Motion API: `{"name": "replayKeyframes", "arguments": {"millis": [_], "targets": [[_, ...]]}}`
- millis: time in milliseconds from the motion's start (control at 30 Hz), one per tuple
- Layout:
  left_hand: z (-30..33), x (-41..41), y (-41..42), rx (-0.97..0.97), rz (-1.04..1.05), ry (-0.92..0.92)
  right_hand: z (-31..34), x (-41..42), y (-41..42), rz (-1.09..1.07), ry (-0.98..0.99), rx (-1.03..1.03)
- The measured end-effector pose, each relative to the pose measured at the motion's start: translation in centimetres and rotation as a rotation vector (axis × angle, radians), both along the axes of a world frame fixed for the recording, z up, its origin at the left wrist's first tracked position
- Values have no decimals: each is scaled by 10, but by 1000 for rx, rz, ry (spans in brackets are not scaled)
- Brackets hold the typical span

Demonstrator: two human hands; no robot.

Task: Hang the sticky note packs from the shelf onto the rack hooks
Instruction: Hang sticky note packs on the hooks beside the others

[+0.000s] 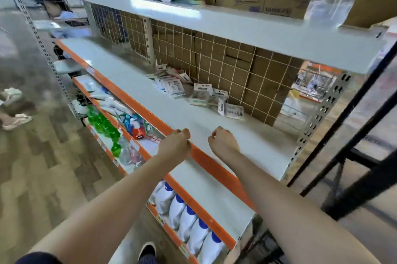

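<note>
Packs [194,90] strewn along shelf [214,130] rear, row's long axis parallel to grid [214,57]. Both hands fisted, empty, at front edge. Right hand [222,140] nearer than left hand [177,142].

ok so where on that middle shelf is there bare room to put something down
The middle shelf is bare along its orange front edge, left of the small packs, and just beyond both hands. It is crowded at the back, where the packs pile against the wire grid.
</note>
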State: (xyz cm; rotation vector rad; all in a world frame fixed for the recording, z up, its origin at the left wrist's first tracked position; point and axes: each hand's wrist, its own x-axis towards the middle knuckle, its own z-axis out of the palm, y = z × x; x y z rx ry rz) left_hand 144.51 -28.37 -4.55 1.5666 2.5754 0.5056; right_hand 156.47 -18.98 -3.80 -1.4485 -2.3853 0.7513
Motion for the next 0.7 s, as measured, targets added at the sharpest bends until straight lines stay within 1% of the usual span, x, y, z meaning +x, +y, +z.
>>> {"name": "replayKeyframes", "arguments": {"millis": [267,400,533,700], "targets": [[-9,-85,84,-45,-126,-10,-18,-60,69,-161,-74,78],[-5,-120,123,-58,-238,-2,-24,-81,100,-252,-172,131],[-3,-145,161,-44,-350,12,-26,-90,131,-284,-199,192],[-10,-161,205,-37,-446,24,-32,-92,152,-423,-177,114]]}}
